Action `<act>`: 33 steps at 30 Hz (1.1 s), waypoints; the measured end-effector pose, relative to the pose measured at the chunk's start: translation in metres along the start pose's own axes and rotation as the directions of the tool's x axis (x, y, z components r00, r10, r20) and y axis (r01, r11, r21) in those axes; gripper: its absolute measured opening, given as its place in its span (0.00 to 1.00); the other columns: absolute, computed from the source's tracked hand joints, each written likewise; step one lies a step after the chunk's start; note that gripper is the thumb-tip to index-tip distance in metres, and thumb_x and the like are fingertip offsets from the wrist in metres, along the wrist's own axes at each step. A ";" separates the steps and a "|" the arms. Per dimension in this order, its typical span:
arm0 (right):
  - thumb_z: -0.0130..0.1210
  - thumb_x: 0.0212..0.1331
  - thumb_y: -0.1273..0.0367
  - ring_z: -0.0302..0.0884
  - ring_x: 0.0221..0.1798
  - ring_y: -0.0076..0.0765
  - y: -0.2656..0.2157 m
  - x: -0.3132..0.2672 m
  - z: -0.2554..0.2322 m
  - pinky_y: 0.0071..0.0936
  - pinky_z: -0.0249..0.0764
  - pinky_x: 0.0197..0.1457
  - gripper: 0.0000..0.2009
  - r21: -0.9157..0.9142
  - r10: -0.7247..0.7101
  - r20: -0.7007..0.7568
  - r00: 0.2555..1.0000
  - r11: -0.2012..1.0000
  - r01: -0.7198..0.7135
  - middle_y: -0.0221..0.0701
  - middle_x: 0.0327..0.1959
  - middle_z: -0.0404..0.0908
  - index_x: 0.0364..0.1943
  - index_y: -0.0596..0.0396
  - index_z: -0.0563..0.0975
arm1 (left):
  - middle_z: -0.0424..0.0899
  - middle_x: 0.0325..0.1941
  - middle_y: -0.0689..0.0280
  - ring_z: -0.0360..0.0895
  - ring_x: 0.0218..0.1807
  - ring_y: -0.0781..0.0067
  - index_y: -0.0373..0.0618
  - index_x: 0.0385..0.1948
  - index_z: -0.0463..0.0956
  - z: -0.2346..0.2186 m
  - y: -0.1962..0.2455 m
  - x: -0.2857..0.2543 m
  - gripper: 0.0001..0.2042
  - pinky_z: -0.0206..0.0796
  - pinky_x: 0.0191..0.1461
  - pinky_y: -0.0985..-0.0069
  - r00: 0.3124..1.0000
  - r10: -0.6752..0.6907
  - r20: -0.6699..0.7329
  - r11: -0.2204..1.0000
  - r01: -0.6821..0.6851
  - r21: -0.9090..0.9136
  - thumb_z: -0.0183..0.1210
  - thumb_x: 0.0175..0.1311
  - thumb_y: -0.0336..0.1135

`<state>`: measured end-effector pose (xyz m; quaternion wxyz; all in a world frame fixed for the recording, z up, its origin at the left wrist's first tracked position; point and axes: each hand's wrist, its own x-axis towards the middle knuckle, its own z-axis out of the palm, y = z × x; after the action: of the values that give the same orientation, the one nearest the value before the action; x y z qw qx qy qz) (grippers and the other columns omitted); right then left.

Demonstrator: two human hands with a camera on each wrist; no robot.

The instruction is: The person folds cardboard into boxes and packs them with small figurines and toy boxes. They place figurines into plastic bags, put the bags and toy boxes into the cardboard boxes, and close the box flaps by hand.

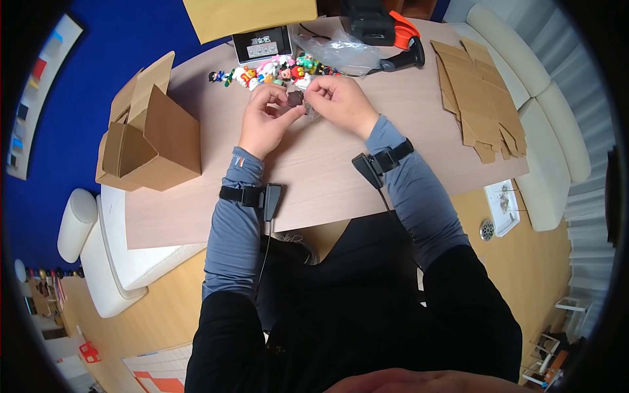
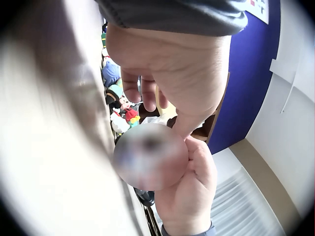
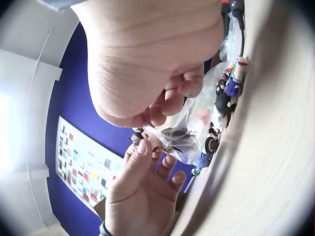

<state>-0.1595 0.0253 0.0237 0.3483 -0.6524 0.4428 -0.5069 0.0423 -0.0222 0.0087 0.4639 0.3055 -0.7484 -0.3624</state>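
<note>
A small dark brown object is held by the left hand between thumb and fingers. Beside it, the right hand pinches a clear plastic bag, whose film hangs from the fingertips in the right wrist view. There the left hand has its thumb against the dark object. A blurred round patch covers the meeting point of the left hand and right hand in the left wrist view. Small colourful figures lie just beyond the hands.
An open cardboard box stands at the left of the table. Flattened cardboard lies at the right. At the back are a yellow board, a labelled box, a clear plastic bag and a black handheld device.
</note>
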 end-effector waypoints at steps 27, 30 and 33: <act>0.53 0.74 0.66 0.71 0.29 0.16 0.015 0.007 0.004 0.17 0.71 0.34 0.08 0.249 0.147 0.055 0.988 0.956 -0.156 0.25 0.32 0.79 0.40 0.56 0.77 | 0.80 0.42 0.68 0.74 0.35 0.81 0.41 0.55 0.69 0.004 -0.001 -0.004 0.15 0.68 0.39 0.82 0.948 -0.253 0.191 0.931 0.292 -0.218 0.60 0.71 0.27; 0.53 0.73 0.66 0.72 0.29 0.16 0.015 0.007 0.004 0.18 0.71 0.34 0.08 0.231 0.146 0.046 0.988 0.961 -0.153 0.25 0.32 0.79 0.40 0.56 0.78 | 0.81 0.42 0.67 0.77 0.39 0.82 0.39 0.55 0.69 0.003 -0.006 -0.002 0.16 0.71 0.40 0.80 0.925 -0.304 0.226 0.889 0.361 -0.283 0.62 0.71 0.28; 0.54 0.73 0.65 0.73 0.30 0.16 0.015 0.008 0.003 0.18 0.72 0.34 0.09 0.155 0.140 -0.018 0.990 0.979 -0.136 0.25 0.32 0.80 0.41 0.56 0.78 | 0.82 0.42 0.67 0.77 0.38 0.83 0.40 0.55 0.69 0.004 -0.006 -0.001 0.16 0.71 0.39 0.81 0.958 -0.266 0.105 0.900 0.286 -0.330 0.62 0.72 0.31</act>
<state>-0.1593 0.0127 0.0123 0.4252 -0.5842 0.4516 -0.5234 0.0392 -0.0237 0.0025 0.4322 0.3128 -0.6363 -0.5572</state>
